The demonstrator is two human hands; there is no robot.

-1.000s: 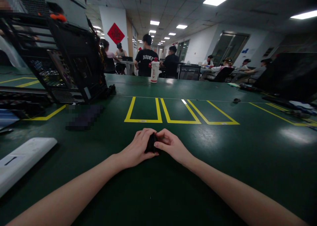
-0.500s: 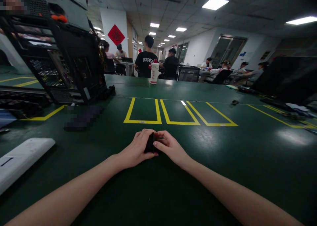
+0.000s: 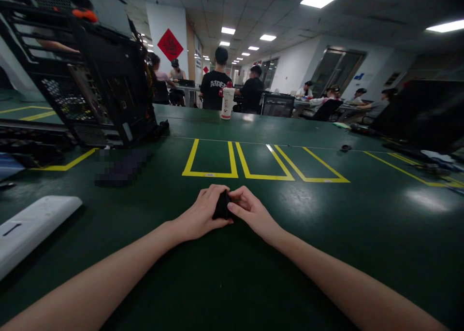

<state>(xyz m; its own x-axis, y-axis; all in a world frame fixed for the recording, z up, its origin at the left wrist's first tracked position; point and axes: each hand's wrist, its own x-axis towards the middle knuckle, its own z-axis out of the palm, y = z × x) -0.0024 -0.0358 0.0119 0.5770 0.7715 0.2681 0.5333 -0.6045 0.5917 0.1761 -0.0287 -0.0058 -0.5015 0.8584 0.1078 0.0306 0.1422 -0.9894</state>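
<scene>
Between my hands is a small black object (image 3: 222,206), dark and partly covered, so its kind does not show. My left hand (image 3: 203,213) wraps round its left side, fingers over the top and thumb along the near edge. From the right, my right hand (image 3: 253,212) pinches at the object's right side with thumb and bent fingers. Both hands are low over the green table (image 3: 232,282), just in front of the yellow tape outlines (image 3: 210,175).
An open black computer case (image 3: 105,89) stands at the left. Nearer lie a blurred dark item (image 3: 123,167) and a white plastic block (image 3: 39,224). A white and red bottle (image 3: 227,103) stands at the back edge. Dark equipment (image 3: 424,113) is at the right; people sit beyond.
The view has tipped slightly, so the table and hands sit a little higher. Both hands keep hold of the black object, whose right side has turned slightly.
</scene>
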